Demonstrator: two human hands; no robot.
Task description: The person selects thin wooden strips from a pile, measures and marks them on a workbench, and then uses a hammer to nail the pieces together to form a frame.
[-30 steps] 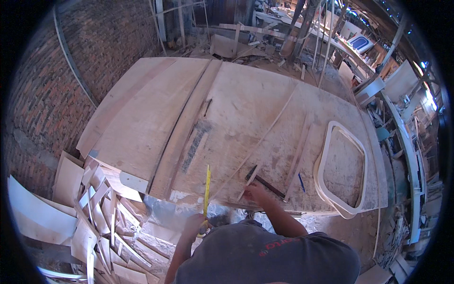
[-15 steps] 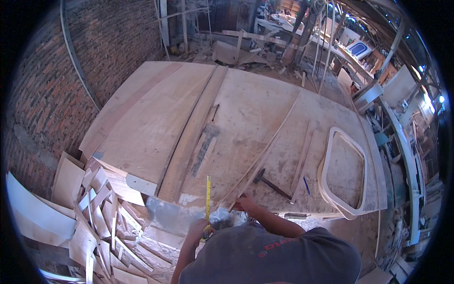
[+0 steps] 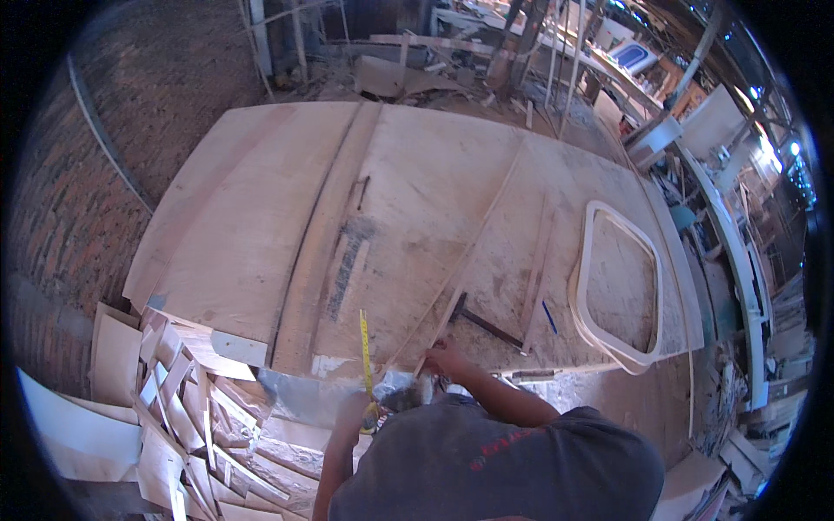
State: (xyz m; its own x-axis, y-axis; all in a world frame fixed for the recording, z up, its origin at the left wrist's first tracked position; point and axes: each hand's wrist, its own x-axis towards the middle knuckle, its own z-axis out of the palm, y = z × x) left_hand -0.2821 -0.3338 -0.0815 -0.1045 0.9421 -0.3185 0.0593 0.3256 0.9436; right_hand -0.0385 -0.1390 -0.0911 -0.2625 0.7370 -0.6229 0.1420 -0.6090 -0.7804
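My left hand (image 3: 351, 408), somewhat blurred, is closed round the case of a tape measure (image 3: 371, 420) at the near edge of the large wooden panel (image 3: 426, 182). The yellow blade (image 3: 365, 343) sticks out away from me over the panel. To its right, my right hand (image 3: 446, 358) has its fingers closed on the near end of a thin wooden strip (image 3: 440, 326), which slants away to the right across the panel. A hammer (image 3: 491, 325) lies just beyond that hand. Right of the hammer is a blue pen (image 3: 549, 316).
A rounded wooden frame (image 3: 585, 286) lies at the panel's right side. Wood offcuts (image 3: 195, 408) are heaped at the near left, below a brick wall (image 3: 78, 208). Posts (image 3: 519, 52) and scrap stand beyond the panel. A long beam (image 3: 725, 226) runs along the right.
The whole view has shifted, so the panel and the things on it sit further left and higher. Both hands keep their holds on the tape measure and the strip.
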